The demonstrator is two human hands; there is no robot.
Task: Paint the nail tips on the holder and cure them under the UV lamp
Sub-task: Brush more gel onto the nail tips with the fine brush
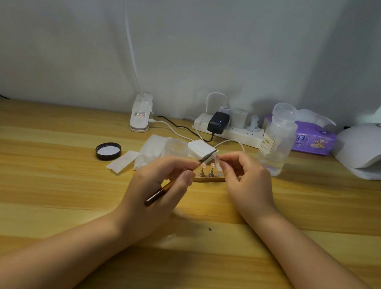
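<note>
- Now, the wooden holder (209,179) lies on the desk (27,193) between the two hands, and everything gets placed from it: two pink nail tips (208,165) stand on little metal stands on its near-left part, with a bare round pad just to their right.
- Left hand (152,188), just left of the holder, has its fingers curled round a thin brush (170,183), dark handle end pointing back at the person, bristle end reaching up over the holder.
- Right hand (242,175), just right of the holder, pinches something small between thumb and forefinger — likely a lifted stand with a third tip on it, though that is a guess.
- Handling call: those tips look feather-light, thin and glossy, easy to flick off or smear, so taking hold by the metal stand below, never the painted face, seems the safe grip.
- The holder itself looks stiff and light; it would probably slide if nudged.
- UV lamp (378,151) sits well off to the right of the holder, partly cut by the frame edge.
- Hard to read: the brush tip blurs against the white pads behind the holder, the pinched piece is mostly hidden by fingers, and whether any paint is wet cannot be told.
</note>
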